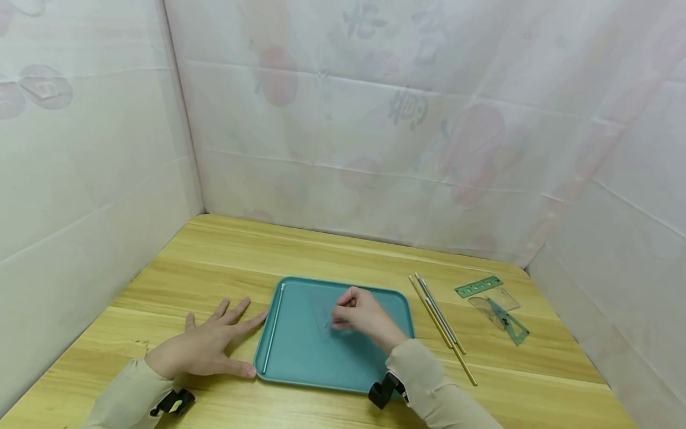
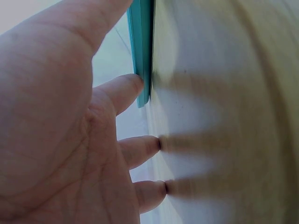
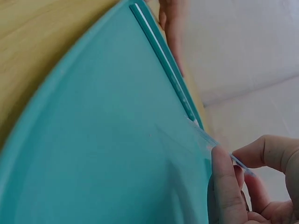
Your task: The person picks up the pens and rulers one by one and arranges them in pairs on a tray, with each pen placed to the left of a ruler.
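Note:
A teal tray (image 1: 343, 387) lies on the wooden table, with one thin pencil (image 1: 273, 328) along its left side. Over the tray's middle, my right hand (image 1: 367, 316) pinches a clear plastic set square (image 1: 319, 313) between thumb and fingers. The right wrist view shows fine marks along the edge of the set square (image 3: 203, 135), which slants down toward the tray. My left hand (image 1: 211, 345) is spread on the table at the tray's left side. Its thumb and index fingertip are right at the rim, and in the left wrist view the other fingertips meet the table.
Right of the tray, several pencils (image 1: 438, 310) lie side by side, pointing away. Farther right are a green ruler (image 1: 479, 287), a green set square (image 1: 515, 328) and clear plastic pieces (image 1: 506, 298) overlapping one another. White printed cloth (image 1: 348, 137) walls in the table's back and sides.

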Available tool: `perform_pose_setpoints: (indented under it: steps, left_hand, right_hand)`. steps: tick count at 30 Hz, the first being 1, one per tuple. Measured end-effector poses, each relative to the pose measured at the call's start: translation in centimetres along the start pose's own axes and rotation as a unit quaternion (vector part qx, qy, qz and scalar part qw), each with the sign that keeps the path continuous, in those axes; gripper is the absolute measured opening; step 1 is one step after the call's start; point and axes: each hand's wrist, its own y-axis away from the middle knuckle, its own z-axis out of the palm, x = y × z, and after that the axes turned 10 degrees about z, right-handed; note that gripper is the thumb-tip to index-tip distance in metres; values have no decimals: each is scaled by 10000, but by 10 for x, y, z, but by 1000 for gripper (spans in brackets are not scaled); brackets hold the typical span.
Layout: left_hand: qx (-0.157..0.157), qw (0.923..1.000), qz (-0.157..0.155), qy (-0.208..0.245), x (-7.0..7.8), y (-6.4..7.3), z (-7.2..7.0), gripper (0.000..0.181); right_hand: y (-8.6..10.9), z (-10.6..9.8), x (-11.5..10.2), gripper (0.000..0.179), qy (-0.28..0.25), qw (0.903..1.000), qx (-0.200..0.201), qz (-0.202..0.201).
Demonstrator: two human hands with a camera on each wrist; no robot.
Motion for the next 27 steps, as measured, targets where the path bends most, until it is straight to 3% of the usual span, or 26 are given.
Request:
perform_pose_setpoints:
  steps: [17,27]
  left_hand:
    - [44,10000,37,-71,-1,1,0,108]
    - [64,9999,45,-97,0,0,0,108]
  right_hand:
    - [-5,22,-7,16,279,9995,-146,-47]
    - [-5,29,-11,20,1039,9944,35,-208]
